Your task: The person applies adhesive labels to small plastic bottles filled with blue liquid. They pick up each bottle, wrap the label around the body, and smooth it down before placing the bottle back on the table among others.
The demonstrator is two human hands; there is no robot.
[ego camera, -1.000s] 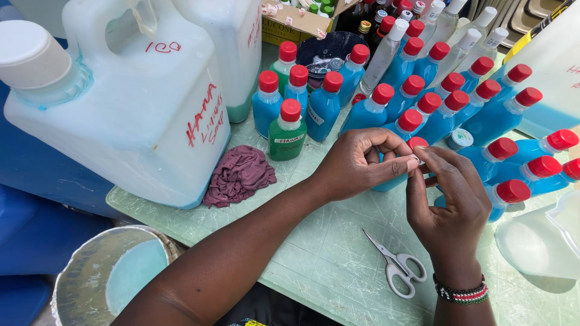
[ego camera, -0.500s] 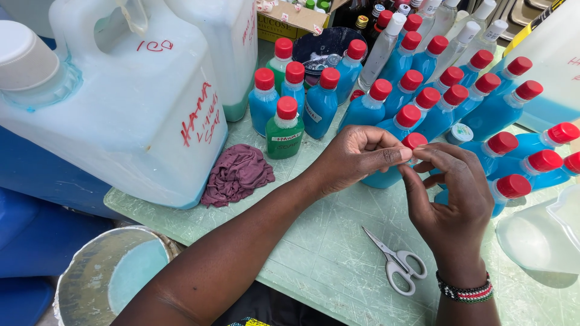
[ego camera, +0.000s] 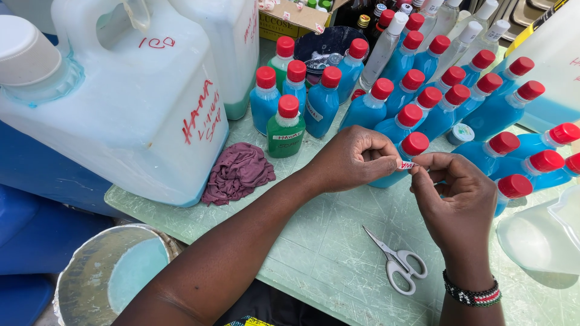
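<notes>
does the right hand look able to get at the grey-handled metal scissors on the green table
Probably yes: the grey-handled metal scissors lie in the open just below the right hand, nothing between them, though its fingers now pinch a small white label.

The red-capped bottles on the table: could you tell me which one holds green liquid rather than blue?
It is the short green bottle standing at the front of the left cluster, next to the purple cloth. The bottles around it are blue.
</notes>
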